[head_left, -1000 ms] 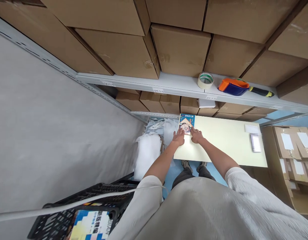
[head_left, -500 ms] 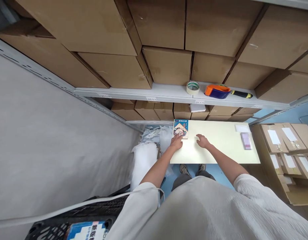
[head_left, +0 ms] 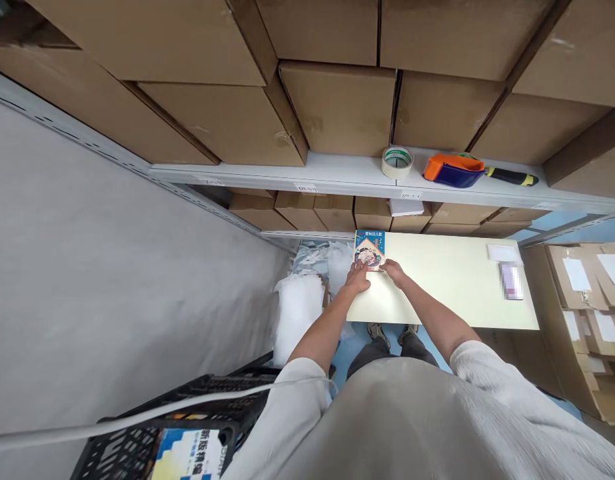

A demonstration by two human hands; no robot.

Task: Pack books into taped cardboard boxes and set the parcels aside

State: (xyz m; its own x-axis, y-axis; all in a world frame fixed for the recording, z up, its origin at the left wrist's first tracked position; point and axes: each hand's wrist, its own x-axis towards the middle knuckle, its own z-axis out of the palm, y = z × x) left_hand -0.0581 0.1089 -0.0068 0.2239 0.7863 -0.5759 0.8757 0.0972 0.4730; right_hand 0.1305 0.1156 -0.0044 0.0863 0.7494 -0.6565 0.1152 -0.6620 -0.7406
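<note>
A small book with a blue and orange cover (head_left: 370, 247) lies at the left end of the pale yellow tabletop (head_left: 437, 280). My left hand (head_left: 358, 277) rests on the book's lower left part, fingers spread and pointing away from me. At the lower right corner of the book is my right hand (head_left: 393, 270), its fingers closed on that edge. The fingers cover part of the book's lower edge.
A tape roll (head_left: 397, 162) and an orange and blue tape dispenser (head_left: 454, 171) sit on the shelf (head_left: 267, 175). A phone-like item (head_left: 510, 281) lies at the table's right. A black crate (head_left: 112, 448) stands lower left, cartons (head_left: 577, 280) at right.
My right hand has moved left, from above the bare tabletop to the book's lower right corner. My left hand stays on the book. The whole view has shifted slightly.
</note>
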